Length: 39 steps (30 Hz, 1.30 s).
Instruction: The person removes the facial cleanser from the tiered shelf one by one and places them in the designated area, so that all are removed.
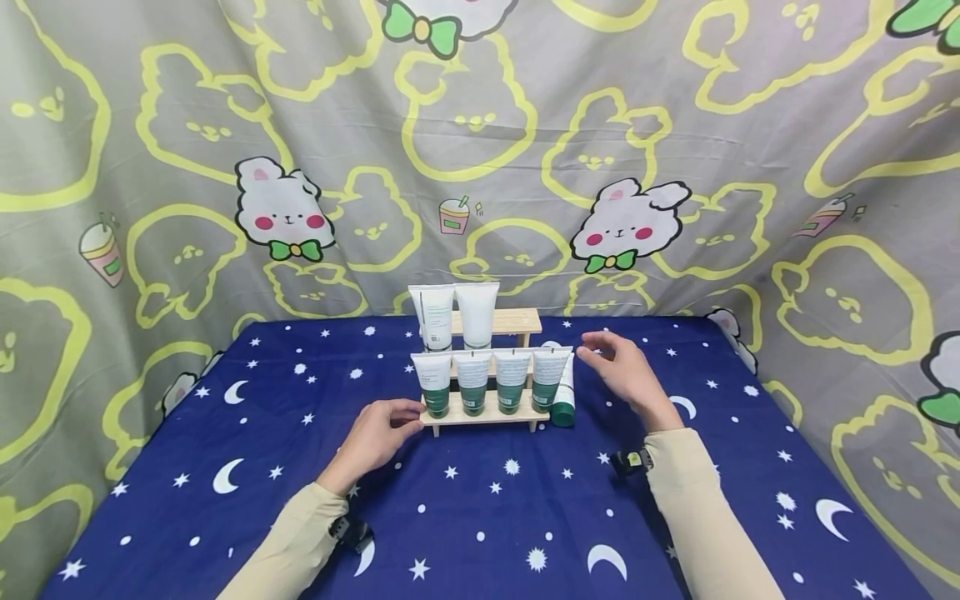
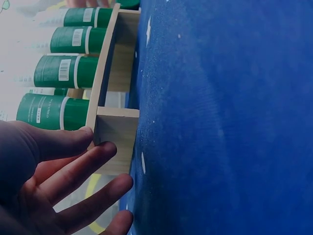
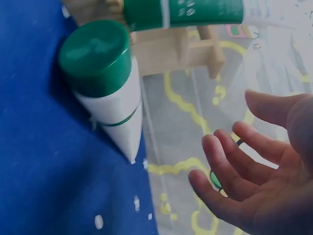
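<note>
Head view: left hand (image 1: 372,437), fingers relaxed, touches the left end of the rack (image 1: 483,414); right hand (image 1: 628,377), fingers spread and empty, hovers just right of the loose tube (image 1: 564,392) lying beside the rack. Step, apparently: steadying the rack; next, grasping the tube.

A table with a dark blue cloth full of white stars and moons (image 1: 225,450) holds a small wooden rack (image 1: 483,414). A white tube with a green cap (image 1: 564,392) lies just beside it.
</note>
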Each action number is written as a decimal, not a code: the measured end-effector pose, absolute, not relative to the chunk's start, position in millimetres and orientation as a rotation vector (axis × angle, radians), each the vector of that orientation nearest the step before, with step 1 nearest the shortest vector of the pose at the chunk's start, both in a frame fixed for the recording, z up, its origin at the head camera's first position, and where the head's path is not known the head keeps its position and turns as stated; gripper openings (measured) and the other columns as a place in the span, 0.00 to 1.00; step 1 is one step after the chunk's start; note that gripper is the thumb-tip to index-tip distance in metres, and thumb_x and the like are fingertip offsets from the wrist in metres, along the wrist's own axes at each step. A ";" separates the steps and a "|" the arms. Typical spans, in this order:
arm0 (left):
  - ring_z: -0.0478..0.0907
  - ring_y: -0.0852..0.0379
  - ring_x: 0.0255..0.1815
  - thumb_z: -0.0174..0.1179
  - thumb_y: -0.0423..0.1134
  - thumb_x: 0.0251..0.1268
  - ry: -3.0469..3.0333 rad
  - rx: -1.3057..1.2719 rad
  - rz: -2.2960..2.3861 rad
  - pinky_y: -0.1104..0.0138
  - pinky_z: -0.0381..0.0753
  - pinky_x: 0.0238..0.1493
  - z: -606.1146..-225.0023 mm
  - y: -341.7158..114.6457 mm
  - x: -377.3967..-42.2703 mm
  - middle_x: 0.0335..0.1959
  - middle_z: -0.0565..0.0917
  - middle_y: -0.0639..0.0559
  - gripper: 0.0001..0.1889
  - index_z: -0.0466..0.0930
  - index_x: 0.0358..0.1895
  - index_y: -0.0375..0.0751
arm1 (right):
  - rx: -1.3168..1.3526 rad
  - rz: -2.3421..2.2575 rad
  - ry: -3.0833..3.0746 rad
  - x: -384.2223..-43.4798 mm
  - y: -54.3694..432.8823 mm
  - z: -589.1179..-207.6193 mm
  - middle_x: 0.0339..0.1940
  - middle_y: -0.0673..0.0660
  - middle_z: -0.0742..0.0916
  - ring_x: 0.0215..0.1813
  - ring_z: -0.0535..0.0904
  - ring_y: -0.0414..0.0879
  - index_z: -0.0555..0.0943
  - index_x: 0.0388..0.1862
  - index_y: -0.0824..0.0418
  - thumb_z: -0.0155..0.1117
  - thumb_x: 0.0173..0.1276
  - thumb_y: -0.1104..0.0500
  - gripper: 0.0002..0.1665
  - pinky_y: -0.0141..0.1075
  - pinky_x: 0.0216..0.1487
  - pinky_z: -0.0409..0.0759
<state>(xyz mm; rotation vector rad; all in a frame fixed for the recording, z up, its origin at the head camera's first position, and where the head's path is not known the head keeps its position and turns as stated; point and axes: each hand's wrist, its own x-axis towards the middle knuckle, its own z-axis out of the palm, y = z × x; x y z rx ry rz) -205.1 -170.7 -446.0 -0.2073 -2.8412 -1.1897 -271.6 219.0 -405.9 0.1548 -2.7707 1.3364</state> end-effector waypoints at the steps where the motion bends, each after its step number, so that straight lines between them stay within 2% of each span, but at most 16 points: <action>1: 0.87 0.50 0.51 0.70 0.34 0.64 -2.841 -0.206 -1.189 0.50 0.79 0.60 -446.3 -170.9 -205.1 0.39 0.92 0.51 0.11 0.89 0.48 0.43 | 0.150 1.348 -2.749 -270.6 217.8 -403.2 0.65 0.64 0.82 0.66 0.77 0.61 0.75 0.69 0.61 0.60 0.78 0.47 0.28 0.56 0.65 0.76; 13: 0.87 0.49 0.51 0.70 0.33 0.64 -2.845 -0.206 -1.194 0.50 0.79 0.60 -446.5 -171.3 -205.3 0.40 0.92 0.50 0.11 0.89 0.49 0.42 | 0.204 1.423 -2.531 -253.2 203.3 -373.4 0.63 0.61 0.83 0.66 0.79 0.58 0.76 0.68 0.57 0.59 0.78 0.41 0.29 0.56 0.66 0.76; 22: 0.88 0.49 0.50 0.70 0.33 0.64 -2.840 -0.219 -1.183 0.50 0.80 0.59 -445.1 -170.6 -204.4 0.39 0.92 0.50 0.10 0.89 0.48 0.42 | 0.314 1.408 -2.456 -247.6 193.7 -360.6 0.58 0.58 0.86 0.59 0.83 0.50 0.78 0.66 0.57 0.63 0.75 0.44 0.27 0.45 0.61 0.79; 39: 0.88 0.50 0.48 0.70 0.33 0.63 -2.838 -0.219 -1.200 0.50 0.81 0.58 -445.8 -170.3 -205.6 0.38 0.92 0.50 0.11 0.89 0.48 0.41 | 0.457 1.419 -2.469 -251.7 158.8 -332.4 0.59 0.60 0.86 0.61 0.83 0.55 0.78 0.67 0.58 0.69 0.72 0.49 0.29 0.51 0.64 0.79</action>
